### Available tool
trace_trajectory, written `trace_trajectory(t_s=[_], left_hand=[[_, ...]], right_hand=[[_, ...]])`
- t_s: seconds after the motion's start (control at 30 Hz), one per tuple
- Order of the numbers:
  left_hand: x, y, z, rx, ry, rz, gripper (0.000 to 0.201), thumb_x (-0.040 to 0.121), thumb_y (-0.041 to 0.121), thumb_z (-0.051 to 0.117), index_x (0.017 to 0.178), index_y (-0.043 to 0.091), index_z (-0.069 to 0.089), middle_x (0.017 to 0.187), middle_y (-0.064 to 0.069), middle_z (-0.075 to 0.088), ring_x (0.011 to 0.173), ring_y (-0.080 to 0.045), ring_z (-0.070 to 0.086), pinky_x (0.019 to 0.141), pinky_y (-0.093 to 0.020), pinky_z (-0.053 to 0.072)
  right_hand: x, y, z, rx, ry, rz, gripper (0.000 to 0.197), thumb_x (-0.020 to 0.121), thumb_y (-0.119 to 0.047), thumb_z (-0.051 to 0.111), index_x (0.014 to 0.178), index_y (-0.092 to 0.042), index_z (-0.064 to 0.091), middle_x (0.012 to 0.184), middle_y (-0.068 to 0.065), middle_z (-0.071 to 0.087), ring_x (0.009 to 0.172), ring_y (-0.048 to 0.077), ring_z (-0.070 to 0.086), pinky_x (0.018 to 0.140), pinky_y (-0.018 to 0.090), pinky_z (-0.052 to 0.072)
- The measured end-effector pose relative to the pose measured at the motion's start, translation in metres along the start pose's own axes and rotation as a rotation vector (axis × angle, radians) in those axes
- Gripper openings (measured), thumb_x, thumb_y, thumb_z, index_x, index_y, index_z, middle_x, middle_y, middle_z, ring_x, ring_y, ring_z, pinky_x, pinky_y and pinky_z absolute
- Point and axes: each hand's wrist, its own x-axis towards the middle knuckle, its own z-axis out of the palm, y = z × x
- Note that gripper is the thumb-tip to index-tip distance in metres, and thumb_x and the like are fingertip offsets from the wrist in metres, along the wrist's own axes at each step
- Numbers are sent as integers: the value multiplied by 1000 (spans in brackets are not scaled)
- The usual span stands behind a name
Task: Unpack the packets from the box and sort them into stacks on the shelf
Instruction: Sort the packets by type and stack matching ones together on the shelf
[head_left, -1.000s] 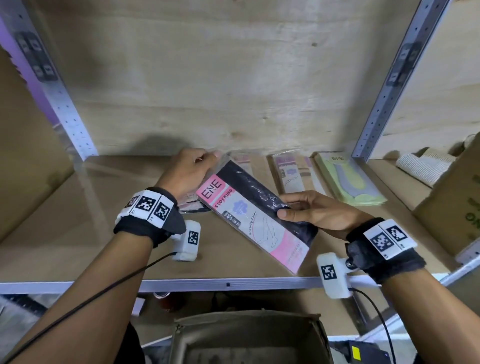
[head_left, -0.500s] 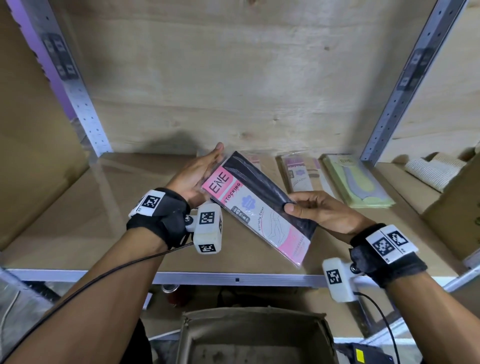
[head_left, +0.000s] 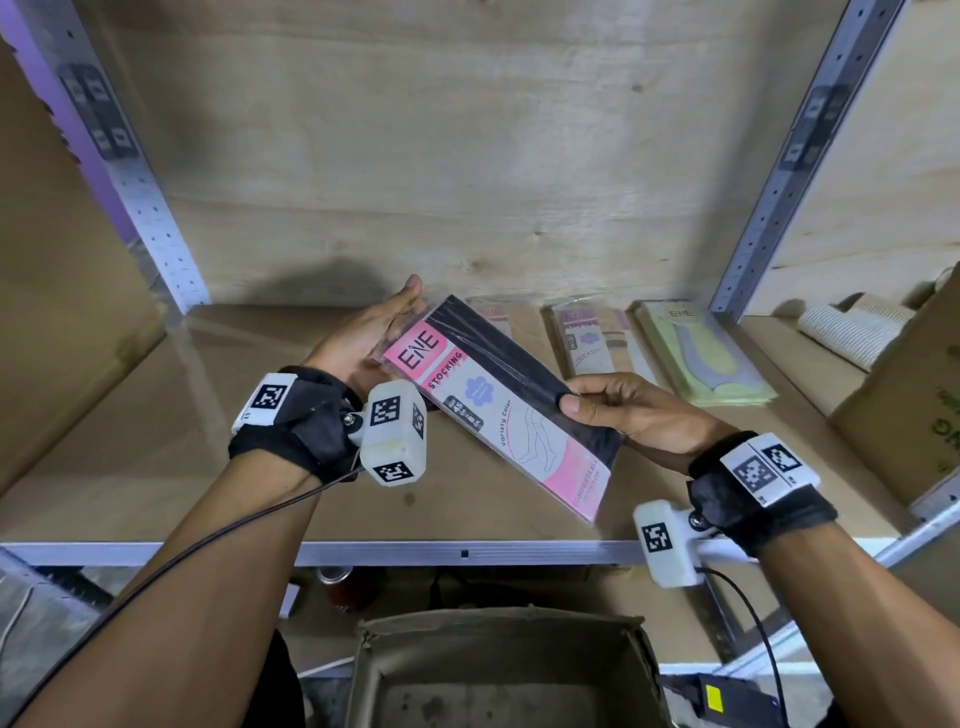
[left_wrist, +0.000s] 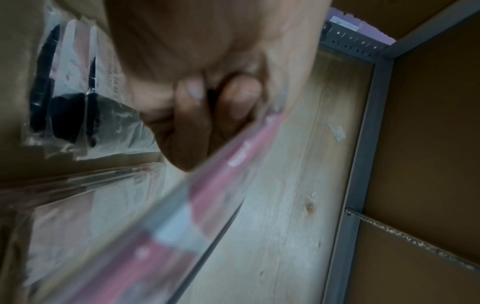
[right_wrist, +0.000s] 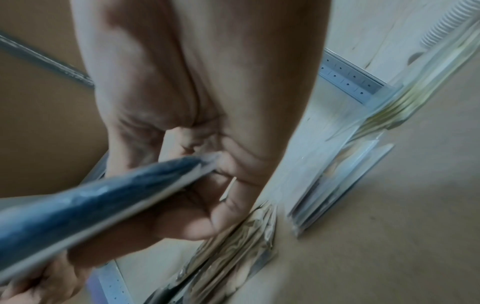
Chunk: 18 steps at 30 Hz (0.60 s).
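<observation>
Both hands hold one pink-and-black stocking packet (head_left: 498, 410) in the air above the wooden shelf (head_left: 156, 441), tilted, its "ENE STOCKING" face toward the head camera. Right hand (head_left: 639, 421): thumb on the packet's black right edge, fingers curled beneath, a firm pinch; right wrist view confirms the packet's edge (right_wrist: 103, 195) seated between thumb and fingers. Left hand (head_left: 363, 338): fingers extended, palm against the packet's upper-left end; left wrist view is blurred, so I cannot tell whether the thumb closes on it. Hands are apart, one at each end of the packet. On the shelf behind, near the back wall: a packet stack with purple print (head_left: 587, 348), and beside it to the right a yellow-green packet stack (head_left: 701, 358). Open cardboard box (head_left: 498, 670) sits below the shelf's front edge.
</observation>
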Motion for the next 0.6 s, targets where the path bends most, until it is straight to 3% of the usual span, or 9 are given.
trace_trajectory(t_s=[0.07,0.13,0.23,0.33,0.4,0.47,0.53,0.6], left_hand=[[-2,1,6,-131,41,-27,34,98,57,46,89,27,59,53,-1,59,46,-16,61,51,-24,48],[-5,0,8,-343,103,-35,39,94,53,58,78,18,58,57,-3,53,40,-13,54,44,-22,44],[-4,3,0,-551,184,-23,40,97,52,53,101,14,63,73,-4,64,42,-8,44,36,-18,37],[-2,3,0,-537,226,-46,61,99,62,40,115,9,64,78,-12,72,50,-11,56,44,-20,46],[-8,1,16,-377,147,-60,65,97,67,38,110,10,66,81,-11,78,56,-15,68,52,-24,56],[-17,-1,38,-229,-35,-79,57,94,68,45,105,17,68,84,-3,80,70,-18,76,62,-27,62],[-26,-5,59,-160,-246,-89,39,92,57,60,107,22,69,94,-2,80,85,-21,78,69,-29,63],[-29,-11,74,-148,-327,-61,32,91,36,71,118,18,69,105,-8,78,88,-23,77,72,-28,62]], right_hand=[[-1,-2,-3,7,5,15,39,93,-22,62,118,8,61,118,28,67,100,33,67,86,32,55],[-4,-4,-7,37,13,29,38,91,-24,65,112,7,62,112,26,69,94,31,68,82,32,55],[-5,-9,-8,96,69,-1,30,88,-29,70,101,-1,68,98,17,71,85,27,66,74,32,51],[1,-11,-3,227,183,-45,49,87,-29,71,113,11,58,111,25,65,96,33,62,74,35,49],[8,-13,6,264,264,-71,44,89,-27,69,108,11,58,104,22,69,87,30,65,66,31,50],[15,-13,17,325,359,-76,28,90,-22,68,96,5,61,89,14,74,71,22,71,55,25,53],[21,-11,27,389,457,-67,18,92,-16,67,80,-5,59,83,12,74,67,20,72,54,26,56],[25,-9,33,415,512,-55,17,91,-15,68,78,-9,58,88,15,72,71,24,70,61,30,59]])
